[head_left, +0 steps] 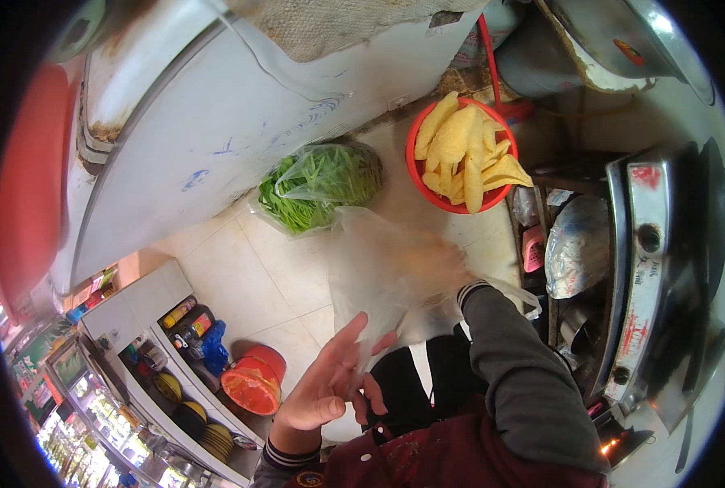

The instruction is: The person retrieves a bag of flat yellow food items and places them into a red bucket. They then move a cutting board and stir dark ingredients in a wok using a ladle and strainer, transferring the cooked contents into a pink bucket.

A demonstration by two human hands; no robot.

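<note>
A translucent plastic bag [368, 268] hangs in front of me, blurred. My right hand [432, 259] is inside or behind its film, so its fingers are hard to make out. My left hand [338, 378] is at the bag's lower left edge, fingers spread and partly curled; whether it pinches the film cannot be told. Beyond the bag, leafy green vegetables [298, 210] lie in a clear plastic bag on the tiled floor. To their right, a red plastic basin [412, 143] holds several long, pale yellow puffed pieces [473, 165].
A white appliance [216, 134] stands at the upper left. On the right is a gas stove [640, 274] above a shelf with a plastic-wrapped bundle [576, 247]. A red bucket [271, 366] stands by the shelving with stacked bowls [216, 442] at lower left.
</note>
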